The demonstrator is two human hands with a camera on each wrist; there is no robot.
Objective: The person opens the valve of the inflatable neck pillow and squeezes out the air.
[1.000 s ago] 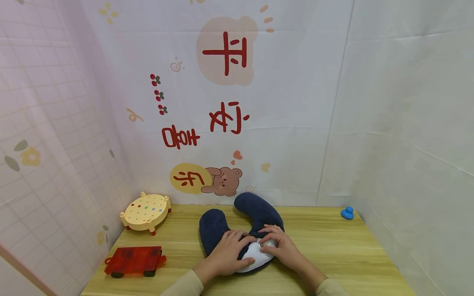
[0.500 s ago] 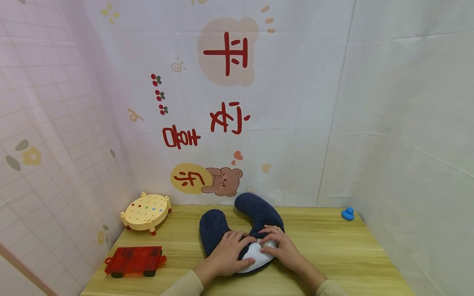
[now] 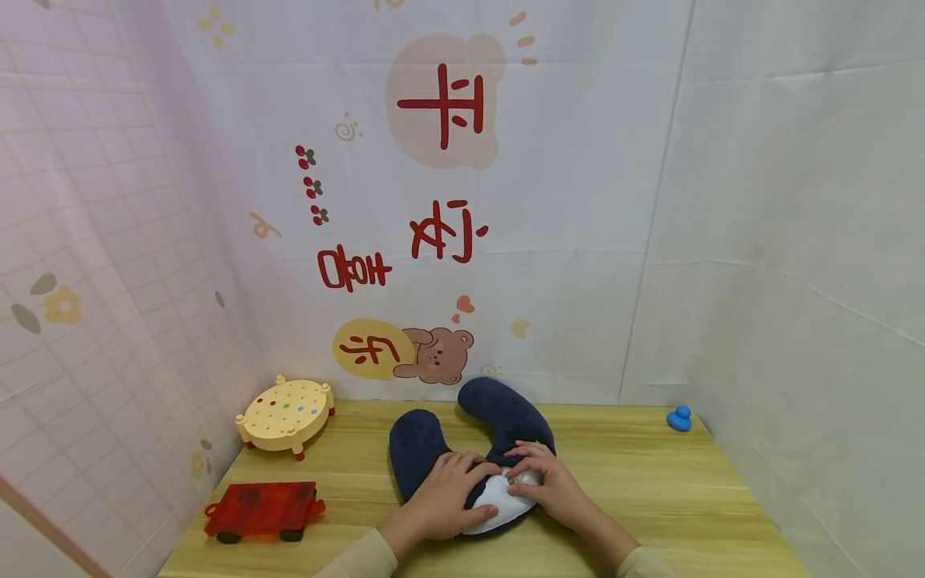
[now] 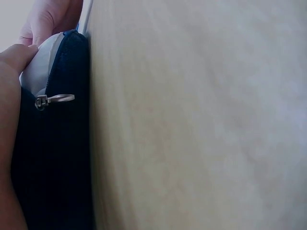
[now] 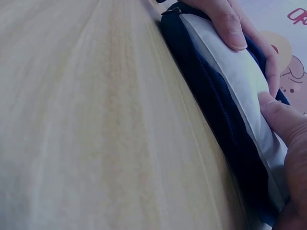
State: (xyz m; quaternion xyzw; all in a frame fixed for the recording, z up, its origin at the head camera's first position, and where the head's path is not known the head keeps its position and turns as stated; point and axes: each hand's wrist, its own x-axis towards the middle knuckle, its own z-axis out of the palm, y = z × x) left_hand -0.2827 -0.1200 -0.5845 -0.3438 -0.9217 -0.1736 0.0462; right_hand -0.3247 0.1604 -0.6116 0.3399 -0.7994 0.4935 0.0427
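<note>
A navy U-shaped neck pillow (image 3: 506, 409) lies on the wooden table, its curved end towards me. Its cover is unzipped there, and the white inner (image 3: 499, 499) shows through the gap. My left hand (image 3: 448, 494) rests over the left side, fingers on the navy cover and thumb on the white. On the right, my right hand (image 3: 549, 482) bends over the edge of the opening, index finger and thumb close together around a small pale spot on the white inner. A metal zip pull (image 4: 61, 98) sticks out beside the left hand in the left wrist view.
To the left stand a translucent red toy car base (image 3: 263, 510) and a round cream pegboard (image 3: 287, 413) on short legs. A small blue knob-shaped piece (image 3: 679, 417) sits at the back right corner. Printed cloth walls (image 3: 564, 241) enclose the table's back and sides.
</note>
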